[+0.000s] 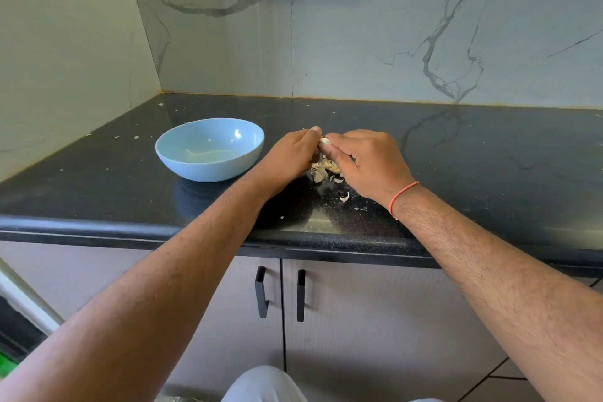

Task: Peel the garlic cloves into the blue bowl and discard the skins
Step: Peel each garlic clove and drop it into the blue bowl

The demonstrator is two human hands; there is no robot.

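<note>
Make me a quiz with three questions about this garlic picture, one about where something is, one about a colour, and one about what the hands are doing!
1. Where is the bowl?
A. left of the hands
B. right of the hands
C. on the floor

2. What colour is the wrist band?
A. green
B. orange-red
C. black

3. What are the hands doing?
A. lying flat
B. pinching a garlic clove
C. lifting the bowl

Answers: A, it stands on the counter beside the left hand. B, the thread on the right hand wrist is orange-red. B, both sets of fingertips meet on the clove.
</note>
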